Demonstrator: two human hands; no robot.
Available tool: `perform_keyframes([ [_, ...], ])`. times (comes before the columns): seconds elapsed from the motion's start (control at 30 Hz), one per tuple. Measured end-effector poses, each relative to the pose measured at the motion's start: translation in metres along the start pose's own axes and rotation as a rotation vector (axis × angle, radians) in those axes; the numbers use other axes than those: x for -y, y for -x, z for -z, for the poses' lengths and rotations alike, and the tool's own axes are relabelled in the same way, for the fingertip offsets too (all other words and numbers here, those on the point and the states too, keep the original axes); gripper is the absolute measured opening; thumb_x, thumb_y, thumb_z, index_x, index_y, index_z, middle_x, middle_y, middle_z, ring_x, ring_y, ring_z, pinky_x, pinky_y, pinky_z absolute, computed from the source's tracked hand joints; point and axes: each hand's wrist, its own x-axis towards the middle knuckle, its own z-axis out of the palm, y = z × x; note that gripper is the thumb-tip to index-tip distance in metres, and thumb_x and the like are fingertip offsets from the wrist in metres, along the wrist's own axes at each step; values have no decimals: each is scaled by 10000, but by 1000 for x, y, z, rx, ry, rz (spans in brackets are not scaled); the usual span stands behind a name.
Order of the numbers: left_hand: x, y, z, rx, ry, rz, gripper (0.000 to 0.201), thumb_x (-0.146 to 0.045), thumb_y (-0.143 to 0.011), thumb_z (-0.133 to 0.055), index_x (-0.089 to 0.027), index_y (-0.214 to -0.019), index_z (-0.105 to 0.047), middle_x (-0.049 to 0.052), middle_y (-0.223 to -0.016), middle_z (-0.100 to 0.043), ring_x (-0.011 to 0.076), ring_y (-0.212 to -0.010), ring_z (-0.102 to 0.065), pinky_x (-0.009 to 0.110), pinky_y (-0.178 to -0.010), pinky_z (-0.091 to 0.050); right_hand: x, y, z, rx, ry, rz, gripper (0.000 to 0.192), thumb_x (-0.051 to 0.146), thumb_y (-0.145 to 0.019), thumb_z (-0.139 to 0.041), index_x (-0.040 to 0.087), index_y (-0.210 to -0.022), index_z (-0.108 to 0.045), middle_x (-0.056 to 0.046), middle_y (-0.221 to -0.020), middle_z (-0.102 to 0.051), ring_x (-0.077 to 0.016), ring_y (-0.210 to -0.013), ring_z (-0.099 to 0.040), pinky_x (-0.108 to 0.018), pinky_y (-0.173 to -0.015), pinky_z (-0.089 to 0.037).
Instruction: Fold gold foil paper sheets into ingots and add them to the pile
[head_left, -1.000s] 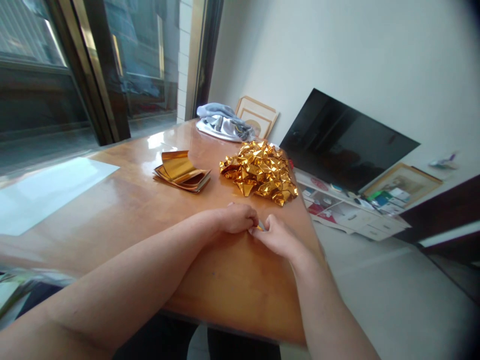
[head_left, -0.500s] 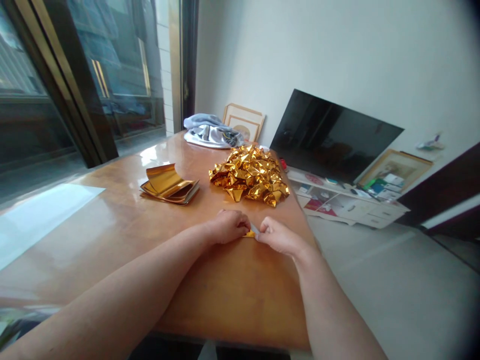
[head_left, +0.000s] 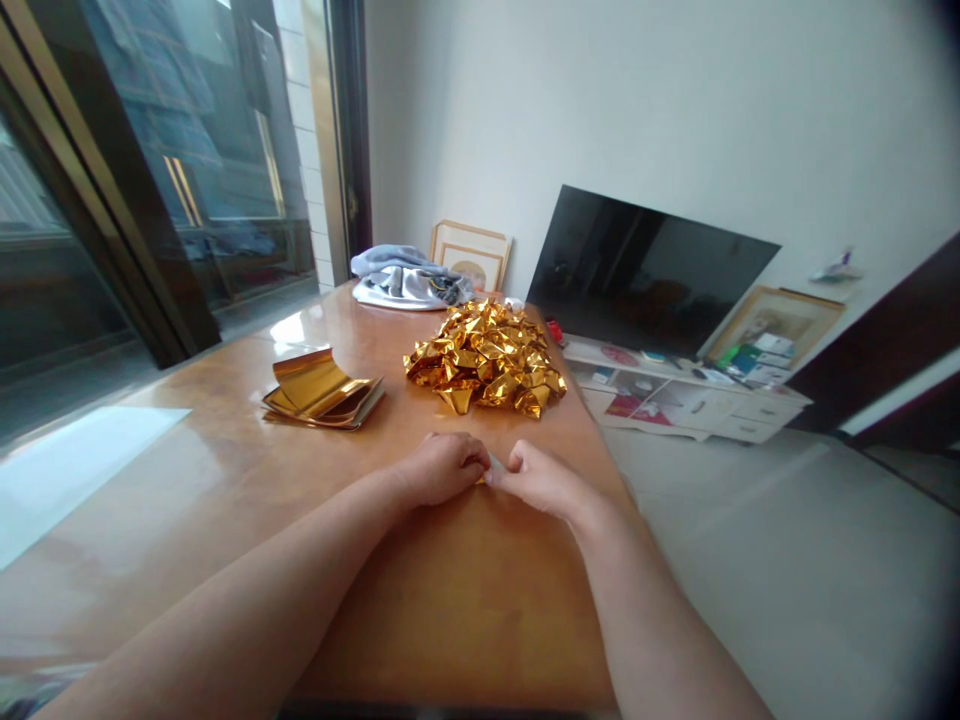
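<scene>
No writing, label, brand, number or sign can be read anywhere in view.

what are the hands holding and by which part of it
A small gold-and-pale piece, mostly hidden: the left hand grips around its left end, the right hand its right end. The exact fingertip placement cannot be told.

Left hand (head_left: 442, 468) and right hand (head_left: 538, 480), fingertips closer together than half a second ago, foil piece (head_left: 481, 481) between them, less gold showing.
</scene>
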Motion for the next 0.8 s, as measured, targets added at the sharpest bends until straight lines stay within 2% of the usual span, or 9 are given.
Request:
perform_keyframes([
  [0.1, 0, 0, 0, -4, -2, -7, 201, -286, -851, -556, -241, -940, -731, 19, -896, -730, 181, -811, -650, 246, -710, -451, -3, -4, -6, -30, 48, 7, 393, 556, -709, -758, 217, -812, -588, 28, -702, -602, -132, -596, -470, -251, -524, -243],
  [0.27, 3, 0, -2, -16, 6, -12, 197, -278, -867, -548, -243, -937, -728, 17, -895, -726, 176, -813, -646, 240, -708, -446, -9, -6, -3, -10, -38, 29, 213, 336, -729, -751, 214, -786, -586, 41, -677, -592, -123, -592, -474, -242, -529, -253],
  [0.33, 3, 1, -3, -17, 2, -12, 199, -273, -872, -544, -241, -939, -729, 21, -899, -727, 177, -815, -646, 242, -713, -446, -11, -4, 0, -13, -73, 41, 177, 307, -744, -733, 211, -767, -587, 41, -660, -588, -123, -592, -475, -241, -530, -257],
  [0.5, 2, 2, -1, -21, 2, -40, 211, -240, -869, -540, -250, -953, -733, 22, -911, -727, 182, -848, -648, 255, -754, -448, -9, 1, 0, -69, -110, 71, 242, 418, -802, -707, 208, -774, -591, 28, -666, -603, -127, -590, -478, -244, -536, -271],
  [0.6, 1, 2, -1, -27, -7, -56, 198, -221, -858, -541, -246, -932, -723, 23, -911, -719, 183, -859, -645, 267, -778, -443, -7, 0, -6, -115, -45, 99, 261, 448, -799, -713, 217, -812, -593, 24, -711, -619, -128, -604, -488, -241, -538, -267],
  [0.73, 0, 2, -3, -91, -11, 12, 139, -238, -813, -588, -219, -937, -647, 23, -880, -690, 181, -786, -620, 275, -703, -426, -3, -1, -11, -159, 94, 133, 252, 432, -790, -719, 221, -776, -581, 15, -748, -620, -127, -618, -488, -247, -527, -241],
  [0.8, 0, 1, -4, -131, -2, 50, 186, -249, -783, -618, -213, -964, -595, 22, -882, -676, 183, -768, -607, 275, -664, -411, -1, -1, -11, -179, 124, 141, 244, 415, -787, -720, 222, -763, -572, 14, -757, -619, -126, -621, -485, -248, -524, -234],
])
